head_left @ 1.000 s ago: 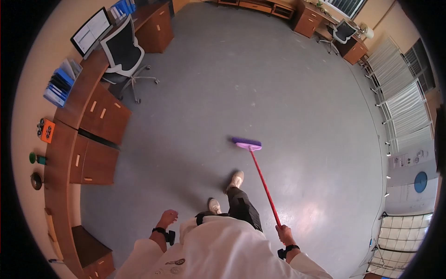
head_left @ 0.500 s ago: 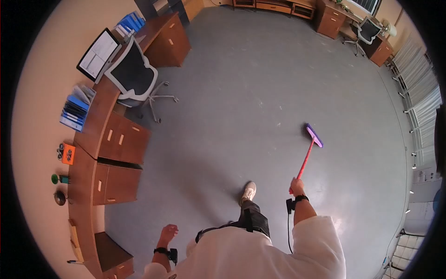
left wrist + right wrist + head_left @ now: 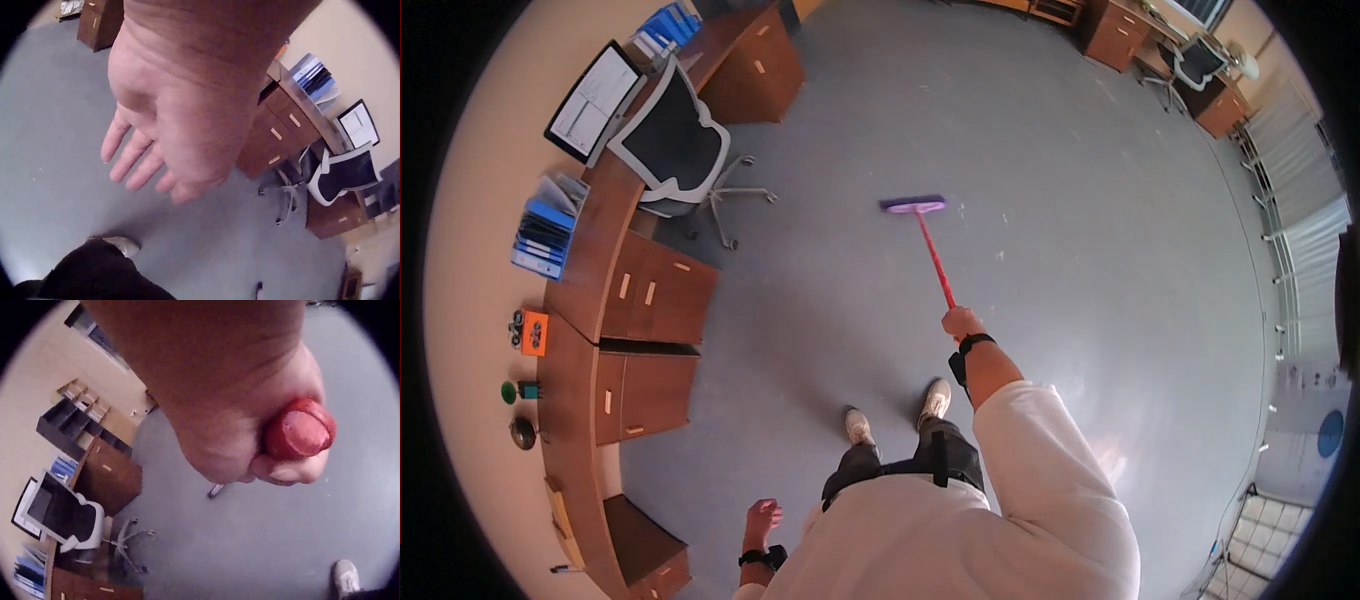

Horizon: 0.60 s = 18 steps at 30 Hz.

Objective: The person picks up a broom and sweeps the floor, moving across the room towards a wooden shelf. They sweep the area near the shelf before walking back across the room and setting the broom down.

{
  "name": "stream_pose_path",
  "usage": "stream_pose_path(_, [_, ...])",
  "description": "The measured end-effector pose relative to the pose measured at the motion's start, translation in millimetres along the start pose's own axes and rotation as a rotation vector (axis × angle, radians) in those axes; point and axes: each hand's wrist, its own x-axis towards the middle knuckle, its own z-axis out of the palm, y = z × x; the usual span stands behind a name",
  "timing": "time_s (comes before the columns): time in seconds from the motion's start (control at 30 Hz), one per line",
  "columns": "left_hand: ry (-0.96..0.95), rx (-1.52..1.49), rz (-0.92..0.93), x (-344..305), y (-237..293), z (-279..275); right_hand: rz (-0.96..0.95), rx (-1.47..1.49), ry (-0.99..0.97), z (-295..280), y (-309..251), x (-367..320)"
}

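A broom (image 3: 936,262) with a red handle and a purple head reaches forward over the grey floor, its bristles down at floor level. My right hand (image 3: 963,322) grips the handle near its end, arm stretched out ahead. In the right wrist view the curled fingers wrap the handle, and its red end cap (image 3: 302,431) pokes out of the fist. My left hand (image 3: 764,515) hangs low beside the body, holding nothing. From the left wrist, the left hand (image 3: 178,119) shows its palm, with fingers loosely bent.
Along the left wall runs a brown desk (image 3: 573,370) with a monitor (image 3: 593,102), blue folders (image 3: 546,232) and cabinets. A wheeled office chair (image 3: 675,145) stands beside it. Another desk (image 3: 1117,38) and chair (image 3: 1195,62) are at the far right, with white curtains (image 3: 1305,190) nearer.
The broom first swung out to the right, then swept left and forward to the front middle, with my right arm extending. Both feet now stand nearly side by side. The left hand stayed low.
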Motion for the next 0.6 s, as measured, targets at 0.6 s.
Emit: stream_pose_path(0.6, [-0.298, 0.203, 0.252, 192.5, 94.9, -64.2, 0.988, 0.375, -0.248, 223.1, -76.3, -630.0])
